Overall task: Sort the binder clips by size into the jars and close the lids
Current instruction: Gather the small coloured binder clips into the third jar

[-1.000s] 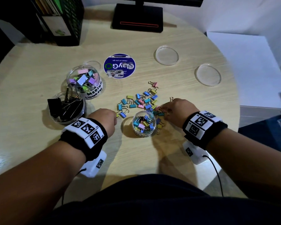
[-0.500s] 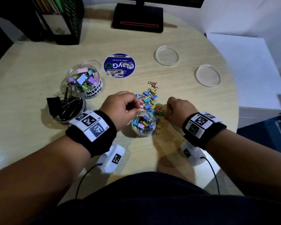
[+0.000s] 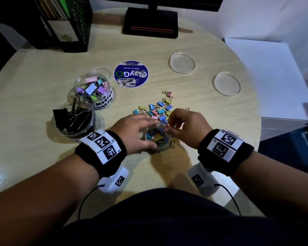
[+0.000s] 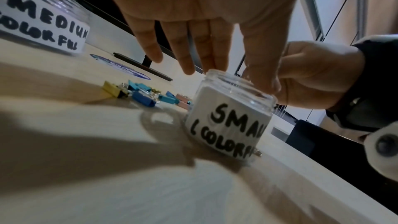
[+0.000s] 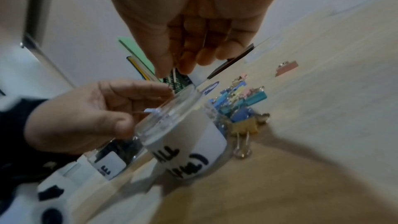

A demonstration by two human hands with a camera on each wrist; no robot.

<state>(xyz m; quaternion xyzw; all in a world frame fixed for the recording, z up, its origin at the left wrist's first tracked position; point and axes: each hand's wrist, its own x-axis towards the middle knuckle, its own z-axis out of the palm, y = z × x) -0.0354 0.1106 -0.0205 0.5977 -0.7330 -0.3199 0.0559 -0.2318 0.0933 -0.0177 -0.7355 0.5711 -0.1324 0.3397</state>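
Head view: the left hand [image 3: 132, 132] is cupping the small jar [image 3: 158, 139], fingers spread around its rim; the right hand [image 3: 187, 128] is hovering just beside the rim. Loose small binder clips [image 3: 158, 109] are lying just behind the jar. Left wrist view: straight fingers [image 4: 185, 47] are touching the rim of the jar labelled "SMALL COLORFUL". Right wrist view: thumb and forefinger [image 5: 163, 62] are pinching a thin wire piece, seemingly a clip handle, above the jar mouth.

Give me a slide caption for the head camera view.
Both hands, left hand and right hand, meet over the small jar beside loose small binder clips.
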